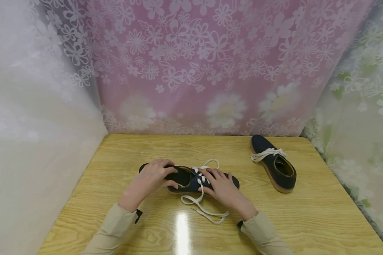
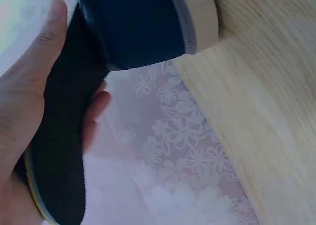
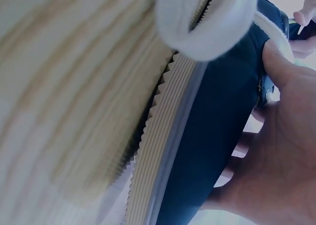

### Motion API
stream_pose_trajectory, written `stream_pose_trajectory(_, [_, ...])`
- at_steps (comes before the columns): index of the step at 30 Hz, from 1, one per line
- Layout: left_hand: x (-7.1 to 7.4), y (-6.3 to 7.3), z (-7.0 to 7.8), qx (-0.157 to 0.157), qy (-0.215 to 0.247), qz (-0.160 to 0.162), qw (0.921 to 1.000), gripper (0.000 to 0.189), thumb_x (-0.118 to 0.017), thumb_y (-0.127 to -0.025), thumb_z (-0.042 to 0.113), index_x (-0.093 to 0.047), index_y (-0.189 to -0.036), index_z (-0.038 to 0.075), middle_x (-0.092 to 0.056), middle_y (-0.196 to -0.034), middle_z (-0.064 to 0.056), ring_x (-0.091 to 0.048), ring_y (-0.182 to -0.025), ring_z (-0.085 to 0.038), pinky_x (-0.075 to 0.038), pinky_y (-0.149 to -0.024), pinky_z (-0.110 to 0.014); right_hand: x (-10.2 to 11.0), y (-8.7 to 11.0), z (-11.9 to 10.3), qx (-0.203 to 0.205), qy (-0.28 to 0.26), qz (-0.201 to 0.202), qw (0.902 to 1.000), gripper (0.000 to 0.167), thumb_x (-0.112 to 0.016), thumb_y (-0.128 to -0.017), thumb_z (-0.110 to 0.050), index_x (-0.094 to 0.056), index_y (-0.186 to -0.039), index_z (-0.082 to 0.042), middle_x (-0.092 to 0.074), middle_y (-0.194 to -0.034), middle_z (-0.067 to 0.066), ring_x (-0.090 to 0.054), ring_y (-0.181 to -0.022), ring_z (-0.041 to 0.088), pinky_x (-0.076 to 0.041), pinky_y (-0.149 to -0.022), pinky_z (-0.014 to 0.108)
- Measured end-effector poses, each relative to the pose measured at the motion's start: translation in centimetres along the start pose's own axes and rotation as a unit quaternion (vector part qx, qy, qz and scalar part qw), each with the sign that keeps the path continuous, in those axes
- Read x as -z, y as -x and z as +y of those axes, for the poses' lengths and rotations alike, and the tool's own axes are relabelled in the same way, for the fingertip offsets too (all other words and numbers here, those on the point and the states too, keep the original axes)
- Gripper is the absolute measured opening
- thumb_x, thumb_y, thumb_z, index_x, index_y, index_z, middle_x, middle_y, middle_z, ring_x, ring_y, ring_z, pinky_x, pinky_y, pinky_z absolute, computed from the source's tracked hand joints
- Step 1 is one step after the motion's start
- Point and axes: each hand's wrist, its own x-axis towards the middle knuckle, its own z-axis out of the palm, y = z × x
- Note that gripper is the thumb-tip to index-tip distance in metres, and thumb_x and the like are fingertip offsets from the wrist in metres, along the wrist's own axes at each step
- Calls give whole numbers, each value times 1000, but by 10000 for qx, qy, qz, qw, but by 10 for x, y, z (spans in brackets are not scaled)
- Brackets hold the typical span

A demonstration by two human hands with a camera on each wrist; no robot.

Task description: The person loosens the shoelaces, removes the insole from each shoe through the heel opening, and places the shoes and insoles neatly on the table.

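My left hand (image 1: 151, 179) grips a black insole (image 2: 61, 136), thumb on one face and fingertips showing past its other edge. The insole's front part reaches into the opening of a dark blue lace-up shoe (image 2: 138, 27); its heel end sticks out behind the shoe. The shoe lies sole down, toe to the right in the head view. Over its front my right hand (image 1: 225, 189) holds the upper, with the thumb on the near side by the laces and the fingers across the top. Loosened white laces (image 3: 197, 42) hang off both sides of the shoe.
A matching dark blue shoe (image 1: 287, 182), its white laces tied in a bow, stands at the right on the wooden table (image 1: 325, 205). Pink floral cloth (image 1: 191, 78) hangs behind the table, with pale cloth on both sides.
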Motion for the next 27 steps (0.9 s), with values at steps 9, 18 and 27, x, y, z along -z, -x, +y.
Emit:
stream_pose_trajectory(9, [-15, -7, 11, -129, -833, -629, 9945, 55, -65, -86, 62, -73, -127, 27, -65, -132, -6, -61, -120, -25, -48, -103, -45, 2, 1, -1, -44, 50, 17, 10000, 68, -55, -100, -55, -37, -158, -24, -43, -154, 12, -40, -142, 42, -25, -102, 82])
stream_pose_trajectory(18, [-24, 2, 2, -491, -606, 197, 9968, 37, -69, -87, 53, -80, -113, 28, -69, -125, -4, -64, -111, -23, -51, -99, -40, -1, 3, 3, -18, 49, 106, 9999, 69, -55, -99, -57, -36, -158, -27, -43, -154, 10, -41, -141, 39, -26, -103, 81])
stream_pose_trajectory(27, [-18, 7, -4, -836, -193, 592, 9946, 23, -75, -88, 40, -83, -101, 23, -71, -116, -5, -64, -108, -23, -52, -97, -38, -2, 2, -1, 32, 5, 203, 9998, 68, -56, -98, -56, -39, -157, -25, -45, -153, 11, -43, -140, 40, -27, -102, 81])
